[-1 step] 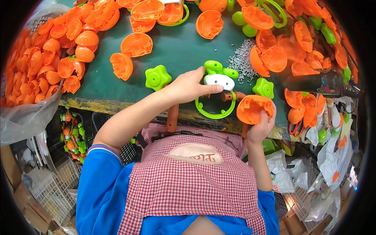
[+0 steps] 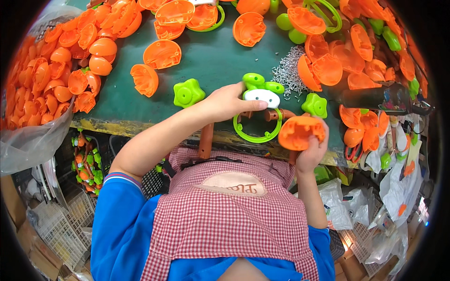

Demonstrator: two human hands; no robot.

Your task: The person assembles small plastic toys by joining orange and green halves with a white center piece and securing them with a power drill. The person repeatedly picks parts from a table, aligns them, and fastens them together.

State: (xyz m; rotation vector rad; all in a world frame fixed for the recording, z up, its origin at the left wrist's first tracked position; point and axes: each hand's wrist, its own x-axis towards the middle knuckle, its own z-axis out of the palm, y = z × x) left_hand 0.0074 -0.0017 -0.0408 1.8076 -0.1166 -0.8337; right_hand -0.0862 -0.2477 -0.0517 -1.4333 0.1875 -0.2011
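My left hand grips a toy part by its white oval piece, thumb across it. Green leaf-shaped pieces rise above the white oval, and a green ring hangs below it. To the right, my right hand holds an orange half-shell close to the ring, its hollow side tilted up. Brown tubes show behind the ring, partly hidden by it. Green star-shaped pieces lie on either side: one beyond my left forearm, another beyond the orange shell.
Small metal screws are heaped on the green tabletop. Orange half-shells pile up at the left, with more at the right. A dark power tool lies at the right. One brown tube juts over the table's front edge.
My right hand has shifted slightly left with the orange half-shell, bringing it nearer the green ring. My left hand stays nearly where it was.
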